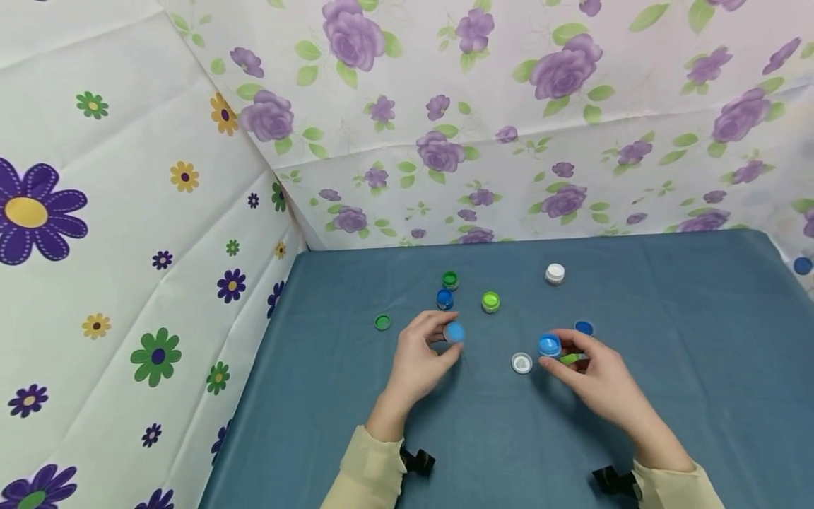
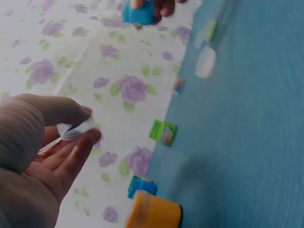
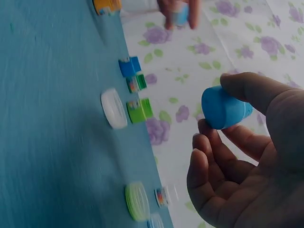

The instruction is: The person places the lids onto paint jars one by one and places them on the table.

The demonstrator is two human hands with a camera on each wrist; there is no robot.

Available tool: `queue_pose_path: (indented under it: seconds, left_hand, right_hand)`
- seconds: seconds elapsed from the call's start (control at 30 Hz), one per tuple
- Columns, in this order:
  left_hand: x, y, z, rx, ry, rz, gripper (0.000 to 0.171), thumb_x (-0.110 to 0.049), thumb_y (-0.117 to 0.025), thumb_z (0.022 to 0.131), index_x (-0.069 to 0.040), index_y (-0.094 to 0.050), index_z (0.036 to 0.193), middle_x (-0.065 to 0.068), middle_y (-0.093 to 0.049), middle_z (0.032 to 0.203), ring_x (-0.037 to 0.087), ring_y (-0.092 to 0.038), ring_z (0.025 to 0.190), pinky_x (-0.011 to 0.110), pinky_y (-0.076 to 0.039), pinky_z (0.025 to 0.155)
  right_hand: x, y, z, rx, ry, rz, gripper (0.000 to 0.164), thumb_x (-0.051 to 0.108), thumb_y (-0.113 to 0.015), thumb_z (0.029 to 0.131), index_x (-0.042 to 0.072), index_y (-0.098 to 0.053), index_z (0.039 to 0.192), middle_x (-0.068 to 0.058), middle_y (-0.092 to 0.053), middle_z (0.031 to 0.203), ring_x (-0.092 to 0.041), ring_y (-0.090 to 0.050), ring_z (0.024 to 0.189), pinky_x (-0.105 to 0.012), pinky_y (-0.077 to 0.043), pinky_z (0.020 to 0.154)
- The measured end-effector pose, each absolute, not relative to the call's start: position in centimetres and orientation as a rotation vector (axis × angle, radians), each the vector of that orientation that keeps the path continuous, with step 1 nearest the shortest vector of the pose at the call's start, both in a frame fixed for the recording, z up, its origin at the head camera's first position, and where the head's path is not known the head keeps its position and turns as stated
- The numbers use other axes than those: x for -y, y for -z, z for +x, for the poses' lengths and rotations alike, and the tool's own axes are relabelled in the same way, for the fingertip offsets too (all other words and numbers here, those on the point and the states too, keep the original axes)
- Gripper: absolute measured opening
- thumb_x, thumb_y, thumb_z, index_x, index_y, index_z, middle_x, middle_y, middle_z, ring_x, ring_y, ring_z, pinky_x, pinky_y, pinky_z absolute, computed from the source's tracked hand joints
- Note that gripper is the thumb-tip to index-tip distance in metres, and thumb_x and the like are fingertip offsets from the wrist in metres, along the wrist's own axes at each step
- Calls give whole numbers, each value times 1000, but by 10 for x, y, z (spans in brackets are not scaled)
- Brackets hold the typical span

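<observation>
In the head view my left hand pinches a small round lid with a light blue face between thumb and fingers. My right hand grips a small light blue paint jar, its blue top facing up. The right wrist view shows that jar held between thumb and fingertips. The jar and lid are apart. Beneath the right hand lies a lime green lid, partly covered by the fingers. A dark blue lid lies just beyond that hand, and a white lid to its left.
Dark green, blue, lime green and white jars stand farther back on the blue-grey tablecloth. A green lid lies at left. The left wrist view shows a yellow-orange jar. Flowered cloths hang behind and left.
</observation>
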State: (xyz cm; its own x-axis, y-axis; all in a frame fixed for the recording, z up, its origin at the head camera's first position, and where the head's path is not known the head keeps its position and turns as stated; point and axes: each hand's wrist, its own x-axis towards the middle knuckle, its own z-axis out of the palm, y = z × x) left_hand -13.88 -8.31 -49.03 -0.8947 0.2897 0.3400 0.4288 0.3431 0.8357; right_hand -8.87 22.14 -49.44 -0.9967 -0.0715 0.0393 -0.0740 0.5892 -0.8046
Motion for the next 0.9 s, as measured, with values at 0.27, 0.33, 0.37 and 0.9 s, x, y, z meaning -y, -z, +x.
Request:
queue_pose_path:
  seconds: [0.27,0.33,0.37,0.9]
  left_hand:
    - [80,478,-132,2264,2073,-709,46,9,-69,99,-2,-66,144,24,-58,137,25,-69,126,36,-57,102]
    - [79,475,-130,2225,2127,-718,47,9,-69,99,1,-64,145,27,-57,136,29,-68,127,36,-56,103]
    - [79,473,-129,2210,2146,-716,47,9,-70,99,2,-64,145,27,-57,136,30,-68,128,37,-56,103]
    - [79,464,-125,2068,2006,-755,37,6,-70,100,2,-70,137,18,-70,135,25,-67,112,34,-56,94]
  right_hand:
    - [-194,496,-89,2690,-1458,322,44,26,-78,102,16,-65,143,-1,-66,126,-16,-62,109,-29,-59,82]
    - [-188,495,-88,2649,-1459,337,46,24,-83,99,15,-66,141,0,-68,125,-14,-63,108,-28,-59,81]
    - [-185,495,-88,2636,-1456,338,47,24,-85,97,14,-67,139,0,-68,123,-13,-63,106,-28,-59,81]
    - [-162,493,-93,2525,-1363,473,44,16,-84,97,15,-70,138,-1,-72,126,-15,-70,103,-42,-63,79]
